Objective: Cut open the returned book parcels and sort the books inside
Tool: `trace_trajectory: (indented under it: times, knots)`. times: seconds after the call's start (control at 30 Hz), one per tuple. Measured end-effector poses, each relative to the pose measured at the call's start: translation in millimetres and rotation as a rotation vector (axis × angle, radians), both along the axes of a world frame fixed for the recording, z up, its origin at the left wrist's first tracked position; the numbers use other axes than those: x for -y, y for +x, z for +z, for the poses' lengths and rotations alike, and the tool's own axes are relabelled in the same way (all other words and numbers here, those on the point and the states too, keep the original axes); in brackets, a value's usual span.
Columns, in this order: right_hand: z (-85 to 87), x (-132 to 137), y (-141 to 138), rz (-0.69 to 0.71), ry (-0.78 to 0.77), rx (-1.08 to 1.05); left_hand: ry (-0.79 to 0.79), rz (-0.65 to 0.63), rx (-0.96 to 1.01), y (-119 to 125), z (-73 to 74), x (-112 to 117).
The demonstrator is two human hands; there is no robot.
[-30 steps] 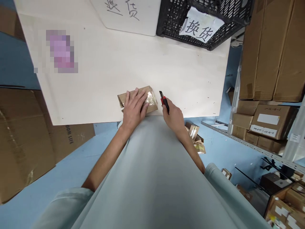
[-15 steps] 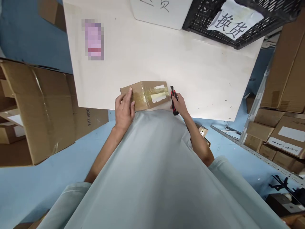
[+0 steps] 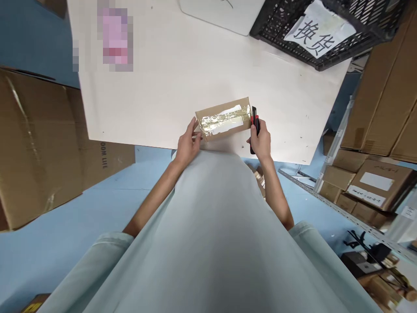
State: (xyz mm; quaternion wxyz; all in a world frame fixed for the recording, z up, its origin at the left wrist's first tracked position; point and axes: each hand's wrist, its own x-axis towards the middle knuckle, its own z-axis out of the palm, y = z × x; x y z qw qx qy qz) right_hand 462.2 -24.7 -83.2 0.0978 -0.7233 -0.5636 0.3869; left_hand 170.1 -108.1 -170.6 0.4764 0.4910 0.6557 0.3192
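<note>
A small cardboard box (image 3: 224, 126) lies slightly tilted near the table's front edge, its taped face with torn white label remnants turned up. My left hand (image 3: 188, 145) grips the box's left end, with the fingers at its far corner and the thumb at the near one. At the opposite end, my right hand (image 3: 263, 141) is closed around a black and red utility knife (image 3: 257, 124). The knife points away from me, close beside the box's right end. Whether a blade sticks out is too small to tell.
On the white table (image 3: 156, 87), a black plastic crate (image 3: 273, 32) with a paper sign stands at the back right, beside a white board (image 3: 224, 15). A blurred pink item (image 3: 115, 37) lies at the left. Large cartons (image 3: 39, 148) flank the left; shelved boxes (image 3: 374, 182) line the right.
The box has shifted right and turned, so the taped face now fills its top. My left hand has moved from its upper side to the left end. The knife has moved right with my right hand.
</note>
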Motion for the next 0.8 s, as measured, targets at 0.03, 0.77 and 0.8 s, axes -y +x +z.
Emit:
trace_trajectory:
  times: [0.03, 0.77, 0.8]
  knots:
    - [0.3, -0.1, 1.9, 0.018, 0.013, 0.026, 0.000, -0.009, 0.015, 1.0, 0.2, -2.7]
    - [77.4, 7.8, -147.8, 0.692, -0.366, 0.422, -0.075, 0.041, 0.123, -36.6, 20.3, -97.2]
    - [77.3, 8.4, -149.4, 0.695, -0.371, 0.437, -0.077, 0.044, 0.125, -36.3, 21.1, -96.7]
